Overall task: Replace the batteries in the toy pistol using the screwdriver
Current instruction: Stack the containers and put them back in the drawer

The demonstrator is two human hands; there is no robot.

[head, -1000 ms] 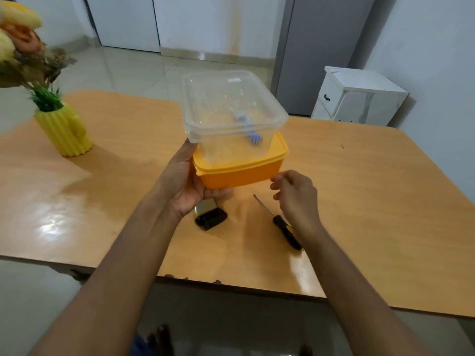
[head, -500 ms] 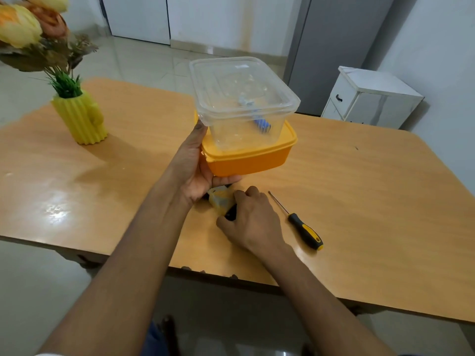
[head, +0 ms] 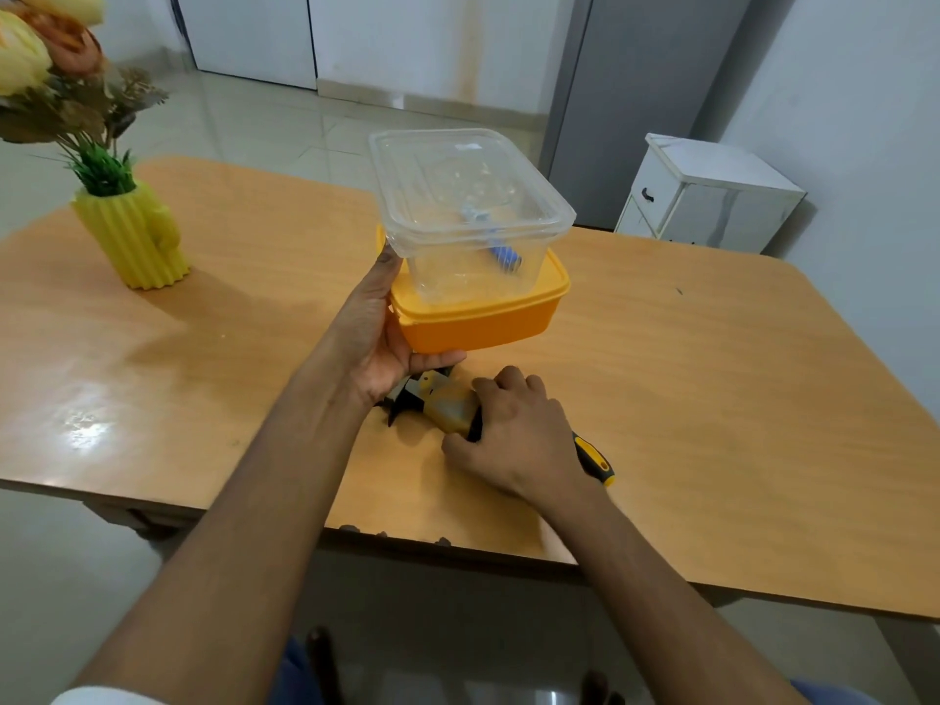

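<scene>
— So, left hand (head: 376, 343)?
— Raised above the desk (head: 712, 399), thumb curled under an orange box (head: 478, 323), fingers (head: 387, 262) up along its side; clear container (head: 468, 211) stacked on top, something small and blue inside.
— And right hand (head: 519, 435)?
— Down on the desk, fingers curled around the toy pistol (head: 440, 404), yellow and black, lying just below the orange box.
— Screwdriver (head: 592, 457)?
— Flat on the desk, just beside that wrist, black-and-yellow handle showing, shaft hidden.
— Elsewhere?
— Yellow vase (head: 132, 236) with flowers, far left.
</scene>
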